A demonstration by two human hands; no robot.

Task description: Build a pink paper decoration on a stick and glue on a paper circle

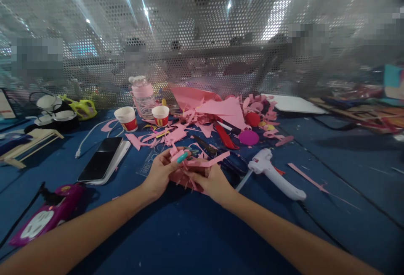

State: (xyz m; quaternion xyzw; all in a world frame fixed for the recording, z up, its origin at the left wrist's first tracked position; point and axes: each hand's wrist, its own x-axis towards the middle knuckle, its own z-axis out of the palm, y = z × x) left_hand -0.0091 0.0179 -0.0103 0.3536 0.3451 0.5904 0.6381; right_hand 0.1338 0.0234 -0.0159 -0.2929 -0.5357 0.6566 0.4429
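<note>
Both hands are closed on one pink paper piece (202,163) made of folded strips, held just above the blue table. My left hand (161,170) grips its left side, with the thumb pressed on top. On the right side, my right hand (215,182) pinches the same piece, and a strip of it sticks out to the upper right. Behind the hands lie scissors (205,144) with dark blades, partly hidden, and a clear stencil ruler (148,163). A white glue gun (274,174) rests to the right of my right hand, with a glue stick poking out of it.
Pink paper scraps (221,109) are heaped at the back, near a purple disc (249,137) and a red cutter (225,135). Paper cups (126,118) and a pink-lidded bottle (143,96) stand back left. Left are a phone (101,159) and a purple power strip (50,216) with a cord.
</note>
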